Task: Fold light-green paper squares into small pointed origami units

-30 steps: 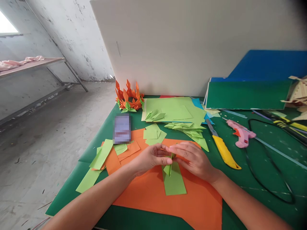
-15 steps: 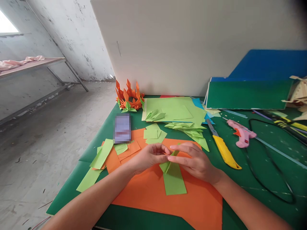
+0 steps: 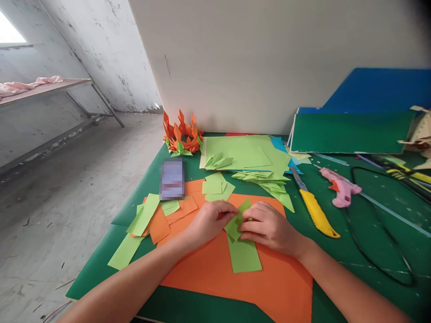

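Between my hands is a small green piece of folded paper (image 3: 233, 227), tilted, its far corner pointing away from me. My left hand (image 3: 214, 220) is closed, thumb and forefinger pinching the paper's left edge. My right hand (image 3: 267, 228) has its fingers curled on the paper's right side; the fingertips partly cover it. Beneath lies a flat green paper rectangle (image 3: 245, 258) on a large orange sheet (image 3: 215, 271). Beyond my hands are small green paper squares (image 3: 215, 187) and a pile of folded green pieces (image 3: 262, 178).
An orange folded-paper crown (image 3: 183, 134) stands at the back left, behind a blurred purple box-like object (image 3: 172, 179). To the right lie a yellow utility knife (image 3: 314, 211), blade exposed, and a pink glue gun (image 3: 341, 186) with its black cord. Green sheets (image 3: 239, 150) are stacked at the back.
The folded green paper has turned from nearly edge-on to showing a broader face. My right fingers have curled in and come down onto it; my left hand keeps its pinch.
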{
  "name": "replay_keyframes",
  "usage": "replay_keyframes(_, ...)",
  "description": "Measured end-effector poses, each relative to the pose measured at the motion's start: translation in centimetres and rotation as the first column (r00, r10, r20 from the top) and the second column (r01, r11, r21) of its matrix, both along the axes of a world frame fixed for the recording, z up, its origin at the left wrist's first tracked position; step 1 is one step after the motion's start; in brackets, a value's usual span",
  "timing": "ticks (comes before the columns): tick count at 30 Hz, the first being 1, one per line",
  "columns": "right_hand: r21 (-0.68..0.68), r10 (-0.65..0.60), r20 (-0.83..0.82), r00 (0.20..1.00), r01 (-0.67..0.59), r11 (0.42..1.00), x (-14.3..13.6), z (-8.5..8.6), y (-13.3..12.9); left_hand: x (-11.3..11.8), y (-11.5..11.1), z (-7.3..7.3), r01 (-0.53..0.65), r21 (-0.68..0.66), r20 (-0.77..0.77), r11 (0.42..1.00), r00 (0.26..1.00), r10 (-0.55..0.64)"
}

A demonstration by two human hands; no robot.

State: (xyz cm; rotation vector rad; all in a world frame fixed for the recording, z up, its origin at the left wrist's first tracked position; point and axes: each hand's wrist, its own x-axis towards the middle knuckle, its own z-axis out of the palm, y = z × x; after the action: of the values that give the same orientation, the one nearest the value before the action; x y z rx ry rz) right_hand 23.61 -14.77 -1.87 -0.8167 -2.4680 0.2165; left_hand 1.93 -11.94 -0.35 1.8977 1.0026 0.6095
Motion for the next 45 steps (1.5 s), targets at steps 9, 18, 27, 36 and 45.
replay_keyframes(9, -0.239, -0.055, -0.129, 0.99, 0.023, 0.971, -1.0, 0.2, -0.4, -0.2, 0.0, -0.3, 0.028, 0.055, -0.026, 0.998, 0.999, -0.027)
replay_keyframes(18, -0.318, -0.166, -0.121, 0.979, 0.12, 0.941, -1.7, 0.3, -0.5, -0.4, 0.0, 0.2, 0.07, 0.051, -0.048, 0.996, 0.997, -0.068)
replay_keyframes(27, -0.344, -0.257, -0.122, 0.959, 0.202, 0.917, -2.5, 0.6, -0.6, -0.9, 0.2, 0.7, 0.134, 0.07, -0.106, 0.989, 0.986, -0.126)
replay_keyframes(36, -0.363, -0.258, -0.103, 0.961, 0.205, 0.909, -2.4, 0.4, -0.6, -0.8, -0.1, 0.7, 0.123, 0.102, -0.142, 0.987, 0.984, -0.108)
replay_keyframes(45, -0.193, -0.03, -0.077, 0.997, 0.014, 0.981, -0.8, -0.4, -0.3, -0.7, -0.4, 0.5, 0.12, 0.12, -0.176, 0.986, 0.979, -0.098)
